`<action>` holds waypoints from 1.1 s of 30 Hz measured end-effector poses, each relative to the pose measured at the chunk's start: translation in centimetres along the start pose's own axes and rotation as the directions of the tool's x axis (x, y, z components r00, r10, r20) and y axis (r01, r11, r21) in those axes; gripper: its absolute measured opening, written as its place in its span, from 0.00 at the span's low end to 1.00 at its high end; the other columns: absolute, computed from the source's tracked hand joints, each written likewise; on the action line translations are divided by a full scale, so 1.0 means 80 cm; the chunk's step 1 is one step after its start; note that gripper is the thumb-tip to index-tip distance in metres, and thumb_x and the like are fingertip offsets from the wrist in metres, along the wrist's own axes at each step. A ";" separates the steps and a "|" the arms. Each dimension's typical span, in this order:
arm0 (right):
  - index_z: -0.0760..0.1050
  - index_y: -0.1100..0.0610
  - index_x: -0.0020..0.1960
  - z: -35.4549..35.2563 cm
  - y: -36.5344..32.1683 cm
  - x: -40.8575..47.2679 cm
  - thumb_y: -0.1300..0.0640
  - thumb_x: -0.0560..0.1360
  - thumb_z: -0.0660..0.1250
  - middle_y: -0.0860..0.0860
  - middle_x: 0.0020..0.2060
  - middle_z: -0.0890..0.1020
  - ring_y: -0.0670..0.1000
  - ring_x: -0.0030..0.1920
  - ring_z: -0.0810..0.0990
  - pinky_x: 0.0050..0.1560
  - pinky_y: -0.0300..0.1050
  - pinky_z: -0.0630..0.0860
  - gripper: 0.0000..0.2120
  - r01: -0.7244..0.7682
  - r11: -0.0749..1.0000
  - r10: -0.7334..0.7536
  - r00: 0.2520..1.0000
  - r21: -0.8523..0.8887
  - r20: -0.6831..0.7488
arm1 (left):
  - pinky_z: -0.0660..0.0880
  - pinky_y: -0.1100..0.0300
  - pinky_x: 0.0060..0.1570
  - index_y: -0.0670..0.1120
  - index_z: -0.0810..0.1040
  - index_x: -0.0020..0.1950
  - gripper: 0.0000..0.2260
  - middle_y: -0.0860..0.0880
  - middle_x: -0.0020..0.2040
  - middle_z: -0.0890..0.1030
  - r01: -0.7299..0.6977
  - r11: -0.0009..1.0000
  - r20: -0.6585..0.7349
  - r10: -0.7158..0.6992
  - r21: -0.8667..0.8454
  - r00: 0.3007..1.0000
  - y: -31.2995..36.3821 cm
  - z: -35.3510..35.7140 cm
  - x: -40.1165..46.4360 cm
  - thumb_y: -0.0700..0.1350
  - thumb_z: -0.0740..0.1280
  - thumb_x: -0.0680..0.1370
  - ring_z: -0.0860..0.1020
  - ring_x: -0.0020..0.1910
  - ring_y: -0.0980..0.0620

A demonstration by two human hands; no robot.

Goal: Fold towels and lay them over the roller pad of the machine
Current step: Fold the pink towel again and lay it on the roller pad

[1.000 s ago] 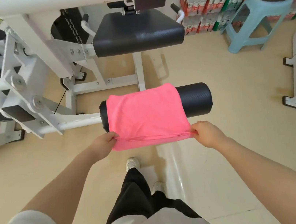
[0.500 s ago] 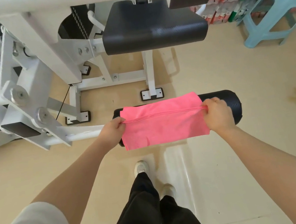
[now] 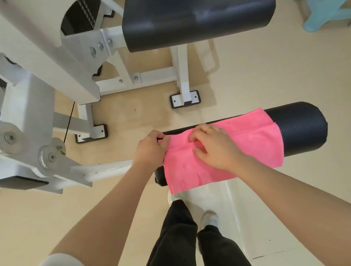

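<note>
Pink folded terry towel (image 3: 249, 144) is draped over a black cylindrical padded roller (image 3: 301, 127); its left edge is pinched by the left hand (image 3: 149, 150), while its middle is pressed by the right hand (image 3: 215, 147), fingers loosely spread.

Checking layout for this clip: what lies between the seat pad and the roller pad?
Head view: bare floor and the white foot of the seat's post, between seat pad and roller pad.

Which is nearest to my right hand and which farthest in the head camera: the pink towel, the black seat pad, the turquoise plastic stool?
1. Pink towel: under the right hand, on the black roller pad.
2. Black seat pad: beyond, above the roller.
3. Turquoise plastic stool: far right corner.
</note>
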State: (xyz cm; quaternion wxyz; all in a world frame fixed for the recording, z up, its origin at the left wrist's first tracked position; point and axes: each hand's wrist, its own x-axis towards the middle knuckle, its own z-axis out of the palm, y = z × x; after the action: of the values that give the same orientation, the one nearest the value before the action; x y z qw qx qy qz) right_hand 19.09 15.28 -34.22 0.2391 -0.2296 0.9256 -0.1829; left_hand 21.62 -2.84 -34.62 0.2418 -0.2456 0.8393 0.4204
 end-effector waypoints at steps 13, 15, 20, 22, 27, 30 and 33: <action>0.75 0.55 0.49 -0.008 -0.003 0.012 0.54 0.75 0.64 0.50 0.56 0.76 0.53 0.56 0.72 0.58 0.50 0.70 0.06 -0.006 1.000 0.006 1.000 0.017 0.008 | 0.68 0.54 0.40 0.43 0.70 0.50 0.10 0.44 0.46 0.77 -0.183 0.899 -0.093 0.239 0.398 0.967 0.001 -0.011 0.008 0.50 0.57 0.80 0.73 0.44 0.44; 0.74 0.56 0.50 -0.006 -0.002 0.009 0.54 0.75 0.64 0.51 0.55 0.76 0.53 0.56 0.73 0.58 0.51 0.70 0.07 0.005 1.000 -0.005 1.000 0.013 -0.007 | 0.70 0.51 0.48 0.43 0.74 0.55 0.21 0.45 0.51 0.77 -0.434 0.822 0.027 0.457 0.369 0.889 0.006 -0.007 0.004 0.59 0.55 0.77 0.73 0.50 0.45; 0.75 0.55 0.55 -0.019 0.027 -0.008 0.48 0.74 0.66 0.52 0.54 0.77 0.56 0.57 0.72 0.61 0.49 0.64 0.15 -0.073 0.992 0.068 0.996 -0.101 -0.057 | 0.68 0.56 0.53 0.45 0.71 0.64 0.24 0.47 0.58 0.72 -0.556 0.604 0.408 0.379 0.571 0.830 0.009 0.007 0.004 0.59 0.63 0.75 0.70 0.59 0.48; 0.75 0.54 0.56 -0.031 0.053 -0.024 0.45 0.73 0.66 0.51 0.55 0.77 0.56 0.59 0.72 0.64 0.48 0.61 0.16 -0.160 0.980 0.153 0.986 -0.118 -0.062 | 0.68 0.57 0.48 0.44 0.74 0.58 0.19 0.48 0.52 0.71 -0.529 0.656 0.373 0.377 0.538 0.848 0.007 0.004 0.009 0.56 0.64 0.76 0.71 0.55 0.48; 0.75 0.51 0.55 -0.066 0.106 -0.051 0.47 0.70 0.69 0.50 0.58 0.73 0.56 0.61 0.69 0.68 0.50 0.57 0.16 -0.319 0.936 0.321 0.947 -0.146 -0.013 | 0.62 0.61 0.36 0.52 0.65 0.32 0.16 0.55 0.35 0.66 -0.513 0.802 0.457 0.349 0.305 0.818 0.012 -0.019 0.018 0.51 0.69 0.74 0.67 0.36 0.53; 0.77 0.54 0.54 -0.083 0.128 -0.048 0.60 0.71 0.67 0.49 0.52 0.76 0.53 0.55 0.72 0.61 0.44 0.64 0.12 -0.314 0.949 0.315 0.948 -0.029 0.037 | 0.60 0.63 0.33 0.49 0.64 0.32 0.17 0.53 0.31 0.64 -0.451 0.862 0.545 0.269 0.232 0.794 0.022 -0.037 0.024 0.48 0.69 0.75 0.63 0.31 0.55; 0.80 0.55 0.44 -0.102 0.139 -0.040 0.69 0.70 0.63 0.49 0.43 0.81 0.51 0.46 0.77 0.41 0.39 0.68 0.12 -0.318 0.938 0.294 0.941 0.138 0.170 | 0.60 0.58 0.38 0.48 0.67 0.33 0.15 0.52 0.32 0.65 -0.325 0.940 0.663 0.180 0.102 0.727 0.028 -0.052 0.029 0.49 0.71 0.73 0.63 0.33 0.52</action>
State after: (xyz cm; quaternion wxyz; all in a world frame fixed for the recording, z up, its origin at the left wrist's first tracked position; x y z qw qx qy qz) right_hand 13.52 28.01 -31.35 0.3500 -0.0747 0.9118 -0.2013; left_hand 17.63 -5.53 -32.50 0.4797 0.0579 0.7700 0.4166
